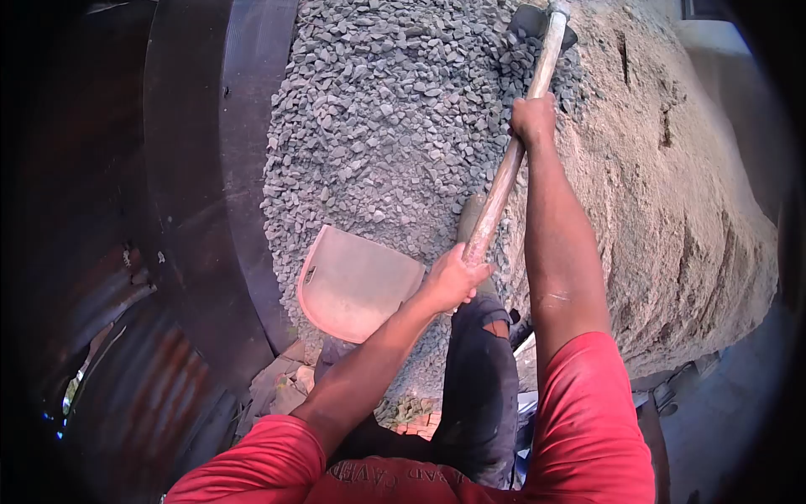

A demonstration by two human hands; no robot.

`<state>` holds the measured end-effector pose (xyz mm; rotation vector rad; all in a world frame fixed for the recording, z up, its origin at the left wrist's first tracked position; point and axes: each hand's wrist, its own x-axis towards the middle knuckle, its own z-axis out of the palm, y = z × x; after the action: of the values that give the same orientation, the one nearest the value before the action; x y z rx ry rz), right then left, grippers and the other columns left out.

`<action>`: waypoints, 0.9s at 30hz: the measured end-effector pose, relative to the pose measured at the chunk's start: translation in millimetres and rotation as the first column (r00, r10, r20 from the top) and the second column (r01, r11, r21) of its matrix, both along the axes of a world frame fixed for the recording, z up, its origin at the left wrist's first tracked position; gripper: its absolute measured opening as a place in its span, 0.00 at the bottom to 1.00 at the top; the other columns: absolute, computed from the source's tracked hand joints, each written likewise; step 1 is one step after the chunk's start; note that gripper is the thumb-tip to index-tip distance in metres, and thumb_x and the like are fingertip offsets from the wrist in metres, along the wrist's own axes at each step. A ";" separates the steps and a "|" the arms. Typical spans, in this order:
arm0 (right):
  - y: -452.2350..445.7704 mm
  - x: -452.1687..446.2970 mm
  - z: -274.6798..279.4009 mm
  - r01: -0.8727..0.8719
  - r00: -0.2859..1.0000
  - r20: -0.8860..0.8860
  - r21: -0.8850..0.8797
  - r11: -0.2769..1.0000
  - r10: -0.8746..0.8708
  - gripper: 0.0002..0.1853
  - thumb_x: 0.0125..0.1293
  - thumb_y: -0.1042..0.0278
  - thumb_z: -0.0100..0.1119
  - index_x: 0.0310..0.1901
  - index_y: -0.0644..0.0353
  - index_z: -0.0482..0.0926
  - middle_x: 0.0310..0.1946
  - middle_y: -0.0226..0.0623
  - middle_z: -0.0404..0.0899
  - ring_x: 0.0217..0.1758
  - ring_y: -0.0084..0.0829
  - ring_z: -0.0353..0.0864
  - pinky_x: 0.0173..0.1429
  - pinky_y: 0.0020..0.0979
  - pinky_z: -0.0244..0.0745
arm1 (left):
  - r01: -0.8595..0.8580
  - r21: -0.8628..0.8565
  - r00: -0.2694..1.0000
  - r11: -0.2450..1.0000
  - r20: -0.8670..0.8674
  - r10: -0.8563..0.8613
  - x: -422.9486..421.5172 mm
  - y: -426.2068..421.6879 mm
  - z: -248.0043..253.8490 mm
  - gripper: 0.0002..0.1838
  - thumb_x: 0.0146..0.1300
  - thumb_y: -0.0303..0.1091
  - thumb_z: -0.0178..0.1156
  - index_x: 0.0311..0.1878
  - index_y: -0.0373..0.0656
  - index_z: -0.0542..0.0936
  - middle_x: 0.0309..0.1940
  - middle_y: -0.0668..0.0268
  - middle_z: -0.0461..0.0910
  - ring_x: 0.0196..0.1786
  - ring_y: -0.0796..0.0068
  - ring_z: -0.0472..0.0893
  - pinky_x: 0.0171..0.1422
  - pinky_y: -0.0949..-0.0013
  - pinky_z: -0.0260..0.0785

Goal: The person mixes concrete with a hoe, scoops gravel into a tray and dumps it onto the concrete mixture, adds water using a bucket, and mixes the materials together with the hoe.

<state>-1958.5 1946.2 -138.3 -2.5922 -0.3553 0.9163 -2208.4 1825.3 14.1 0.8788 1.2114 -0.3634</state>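
Resting on the gravel [378, 126], the pan [361, 281] lies nearer the left hand [455, 279], which grips the low end of the hoe [501, 193], its handle slanting up and rightward through the tightly wrapped right hand [535, 119] to the blade [526, 20]

Right hand [535, 118] clenches, left hand [454, 279] seemingly too

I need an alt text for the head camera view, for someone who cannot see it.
A right hand and a left hand grip a long wooden handle, the right nearer its dark blade, which is at the grey gravel. A pale pan lies on the gravel; a sand pile stands at right.
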 end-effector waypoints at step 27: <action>-60.2 -215.0 100.6 0.275 0.932 -0.341 0.450 0.850 -0.122 0.30 0.67 0.62 0.66 0.61 0.65 0.61 0.27 0.37 0.75 0.18 0.27 0.77 0.20 0.31 0.74 | 0.007 -0.095 1.000 0.995 -0.015 -0.008 -205.6 -63.4 57.3 0.35 0.56 0.58 0.71 0.51 0.34 0.77 0.35 0.49 0.83 0.43 0.49 0.84 0.52 0.50 0.74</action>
<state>-2173.5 1885.9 -37.7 -1.9450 -0.1921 0.9759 -2413.9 1761.9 71.4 0.7995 1.1959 -0.4314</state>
